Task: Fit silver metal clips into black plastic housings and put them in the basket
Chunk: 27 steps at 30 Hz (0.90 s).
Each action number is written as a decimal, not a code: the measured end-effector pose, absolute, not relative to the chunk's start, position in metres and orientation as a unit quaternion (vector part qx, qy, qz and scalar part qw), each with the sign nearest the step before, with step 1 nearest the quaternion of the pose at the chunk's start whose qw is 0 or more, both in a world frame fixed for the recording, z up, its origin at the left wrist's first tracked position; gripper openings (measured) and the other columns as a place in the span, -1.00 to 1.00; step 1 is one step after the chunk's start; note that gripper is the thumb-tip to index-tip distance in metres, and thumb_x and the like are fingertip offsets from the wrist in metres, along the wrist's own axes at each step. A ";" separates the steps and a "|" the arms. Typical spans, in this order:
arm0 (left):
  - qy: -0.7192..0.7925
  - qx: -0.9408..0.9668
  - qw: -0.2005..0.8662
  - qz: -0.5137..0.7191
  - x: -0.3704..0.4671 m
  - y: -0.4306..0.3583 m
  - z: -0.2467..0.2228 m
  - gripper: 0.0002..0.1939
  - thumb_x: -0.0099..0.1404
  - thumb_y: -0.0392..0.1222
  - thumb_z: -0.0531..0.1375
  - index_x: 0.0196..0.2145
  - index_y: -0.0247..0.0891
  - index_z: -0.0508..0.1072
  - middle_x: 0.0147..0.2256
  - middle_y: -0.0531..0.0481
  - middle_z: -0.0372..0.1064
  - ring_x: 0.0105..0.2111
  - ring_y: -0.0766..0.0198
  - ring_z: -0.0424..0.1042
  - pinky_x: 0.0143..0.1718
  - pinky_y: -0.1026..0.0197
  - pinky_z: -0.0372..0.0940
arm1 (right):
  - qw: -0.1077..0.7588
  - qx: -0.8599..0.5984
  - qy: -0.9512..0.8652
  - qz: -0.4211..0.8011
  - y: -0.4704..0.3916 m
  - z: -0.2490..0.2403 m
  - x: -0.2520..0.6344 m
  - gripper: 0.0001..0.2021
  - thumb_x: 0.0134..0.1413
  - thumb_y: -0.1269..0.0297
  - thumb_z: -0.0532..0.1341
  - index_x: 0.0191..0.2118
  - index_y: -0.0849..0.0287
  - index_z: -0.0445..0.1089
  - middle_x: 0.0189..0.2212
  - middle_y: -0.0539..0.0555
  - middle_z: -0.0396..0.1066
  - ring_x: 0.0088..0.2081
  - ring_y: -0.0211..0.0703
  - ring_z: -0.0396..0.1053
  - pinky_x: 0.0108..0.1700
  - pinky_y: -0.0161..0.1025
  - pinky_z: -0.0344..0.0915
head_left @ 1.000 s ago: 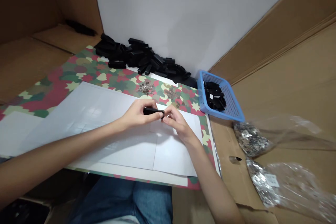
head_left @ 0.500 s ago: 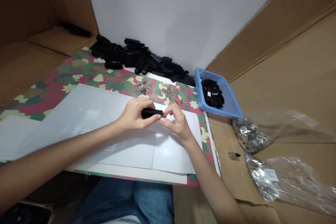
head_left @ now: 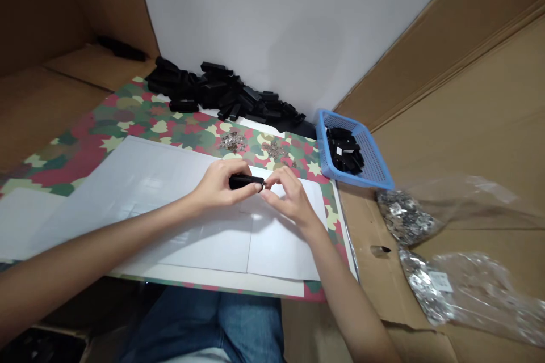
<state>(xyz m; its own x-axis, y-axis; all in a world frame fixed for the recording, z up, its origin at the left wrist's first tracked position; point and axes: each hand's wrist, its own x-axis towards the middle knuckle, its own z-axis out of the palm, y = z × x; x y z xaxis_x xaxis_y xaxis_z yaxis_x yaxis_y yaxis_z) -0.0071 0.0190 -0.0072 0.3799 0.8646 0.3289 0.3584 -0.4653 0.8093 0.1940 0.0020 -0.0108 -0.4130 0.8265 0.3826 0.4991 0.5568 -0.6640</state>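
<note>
A black oblong piece (head_left: pixel 244 181) is held over the white sheets (head_left: pixel 213 238) on the table. My left hand (head_left: pixel 221 184) grips it from the left, thumb in front and fingers behind. At its right end is my right hand (head_left: pixel 289 195), with thumb and forefinger pinched together; whatever lies between those fingertips is too small to make out. Behind my hands, a small heap of shiny metal bits (head_left: pixel 232 142) and a second heap of tiny parts (head_left: pixel 273 150) lie on the patterned cloth (head_left: pixel 183 130).
Many black pieces (head_left: pixel 217 91) are piled along the wall. A blue basket (head_left: pixel 374 161) with black pieces stands at the table's right corner. Bags of metal parts (head_left: pixel 404 218) (head_left: pixel 426 289) lie on cardboard at the right.
</note>
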 end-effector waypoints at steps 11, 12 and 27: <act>0.339 0.705 0.513 0.354 -0.013 0.030 -0.011 -0.72 0.14 -0.01 0.21 -0.31 -0.28 0.41 -0.35 0.04 0.34 -0.34 0.27 0.33 -0.33 0.26 0.18 | 0.310 -0.459 -0.734 0.392 0.003 -0.011 0.191 -0.86 0.04 0.22 0.22 -0.38 0.10 0.23 -0.43 -0.05 0.33 -0.37 -0.21 0.31 -0.30 -0.26 0.18; 0.340 0.701 0.511 0.365 -0.013 0.030 -0.011 -0.72 0.11 -0.02 0.23 -0.29 -0.27 0.40 -0.33 0.04 0.34 -0.32 0.26 0.33 -0.31 0.25 0.19 | 0.314 -0.458 -0.723 0.410 0.004 -0.011 0.192 -0.85 0.03 0.20 0.23 -0.38 0.10 0.24 -0.43 -0.05 0.34 -0.37 -0.21 0.31 -0.30 -0.26 0.18; 0.328 0.716 0.521 0.329 -0.011 0.029 -0.016 -0.66 0.17 0.09 0.22 -0.32 -0.28 0.42 -0.37 -0.01 0.40 -0.35 0.23 0.37 -0.32 0.22 0.22 | 0.325 -0.441 -0.634 0.546 0.008 -0.020 0.188 -0.61 -0.01 -0.14 0.24 -0.34 0.12 0.31 -0.45 -0.03 0.35 -0.33 -0.16 0.35 -0.22 -0.22 0.23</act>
